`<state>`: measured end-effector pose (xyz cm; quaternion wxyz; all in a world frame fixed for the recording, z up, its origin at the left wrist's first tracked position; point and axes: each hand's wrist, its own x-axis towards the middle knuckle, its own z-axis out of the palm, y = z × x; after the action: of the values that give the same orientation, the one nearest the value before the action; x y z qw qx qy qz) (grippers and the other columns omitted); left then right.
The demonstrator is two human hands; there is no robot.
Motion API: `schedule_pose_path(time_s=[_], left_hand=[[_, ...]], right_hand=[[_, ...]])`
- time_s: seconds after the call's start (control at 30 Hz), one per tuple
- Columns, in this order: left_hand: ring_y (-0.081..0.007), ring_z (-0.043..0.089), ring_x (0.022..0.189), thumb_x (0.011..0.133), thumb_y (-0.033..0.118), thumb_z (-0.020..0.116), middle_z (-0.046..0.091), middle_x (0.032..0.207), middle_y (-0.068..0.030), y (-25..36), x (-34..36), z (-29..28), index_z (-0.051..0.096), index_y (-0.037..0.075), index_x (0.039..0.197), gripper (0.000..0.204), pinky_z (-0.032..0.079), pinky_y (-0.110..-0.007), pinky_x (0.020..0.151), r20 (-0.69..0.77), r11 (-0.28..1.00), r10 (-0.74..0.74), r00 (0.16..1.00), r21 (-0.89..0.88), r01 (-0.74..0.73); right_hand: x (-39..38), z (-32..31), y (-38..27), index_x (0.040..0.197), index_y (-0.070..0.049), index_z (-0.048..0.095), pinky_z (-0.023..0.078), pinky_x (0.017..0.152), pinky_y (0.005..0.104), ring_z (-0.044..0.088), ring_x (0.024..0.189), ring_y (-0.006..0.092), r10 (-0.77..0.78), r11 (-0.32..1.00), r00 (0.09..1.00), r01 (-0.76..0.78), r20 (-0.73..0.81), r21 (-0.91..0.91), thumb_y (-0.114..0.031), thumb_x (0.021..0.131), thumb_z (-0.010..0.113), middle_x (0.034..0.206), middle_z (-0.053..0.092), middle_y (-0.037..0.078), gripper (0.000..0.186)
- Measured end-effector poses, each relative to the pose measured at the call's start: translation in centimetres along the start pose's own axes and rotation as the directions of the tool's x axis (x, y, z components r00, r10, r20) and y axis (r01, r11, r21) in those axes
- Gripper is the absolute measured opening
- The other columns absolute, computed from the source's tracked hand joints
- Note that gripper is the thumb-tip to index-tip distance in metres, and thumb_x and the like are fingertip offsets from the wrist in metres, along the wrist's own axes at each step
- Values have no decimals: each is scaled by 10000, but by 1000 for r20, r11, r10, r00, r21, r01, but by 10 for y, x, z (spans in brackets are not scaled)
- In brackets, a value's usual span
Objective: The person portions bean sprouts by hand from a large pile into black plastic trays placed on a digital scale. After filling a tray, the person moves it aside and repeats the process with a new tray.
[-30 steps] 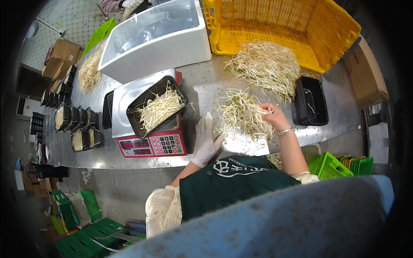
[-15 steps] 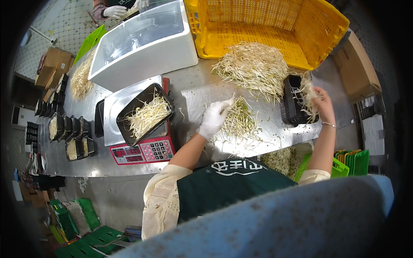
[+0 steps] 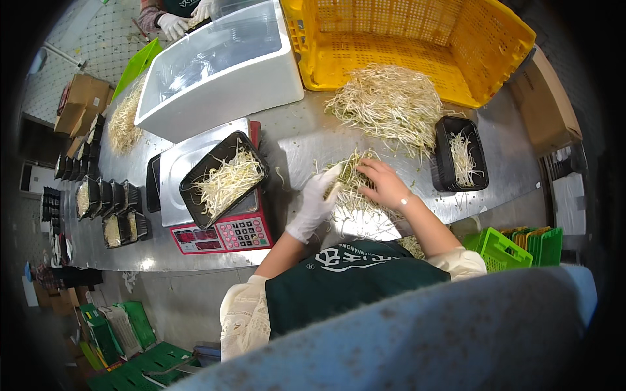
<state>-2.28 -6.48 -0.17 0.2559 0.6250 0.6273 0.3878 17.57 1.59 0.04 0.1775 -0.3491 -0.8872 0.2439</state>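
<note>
A white-gloved left hand (image 3: pixel 317 203) and a bare right hand (image 3: pixel 389 187) met at a loose clump of pale, thin sprouts (image 3: pixel 355 202) on the near middle of the silver metal worktop (image 3: pixel 293 153). The right grip's thumb and fingers stood apart; whether the left was closed on strands could not be told. Uneven gathering seemed liable to scatter strands. Left of the hands, a black rectangular plastic tray (image 3: pixel 199 173) sat askew on a red-and-silver scale (image 3: pixel 222 238); a stray forearm might have tipped it.
</note>
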Motion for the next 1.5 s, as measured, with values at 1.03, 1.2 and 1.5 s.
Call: schedule_pose_path(time_s=[1.03,1.2,1.5], left_hand=[[-272,527,925,753,131,636,585,910,-117,5,31,59,519,127,1200,462,405,-409,812,155,972,105,982,192,-135],[-245,585,738,755,82,647,612,844,-111,7,-18,3,574,105,1123,376,466,-353,676,-123,883,460,880,172,-437],[-328,406,1181,797,222,611,456,1245,-222,-38,-31,1,442,-5,1246,531,273,-393,1021,-174,955,176,969,268,-125]], right_hand=[[-114,-129,47,859,-5,606,468,587,303,591,623,213,476,839,713,-544,-514,22,-162,767,648,726,606,134,186],[-166,-56,45,826,-10,602,486,641,375,602,669,297,623,747,739,-660,-257,-87,-276,682,718,742,615,125,324],[-92,-10,12,771,-34,605,483,632,367,591,649,303,523,843,848,-500,-84,198,-196,707,636,741,605,150,177]])
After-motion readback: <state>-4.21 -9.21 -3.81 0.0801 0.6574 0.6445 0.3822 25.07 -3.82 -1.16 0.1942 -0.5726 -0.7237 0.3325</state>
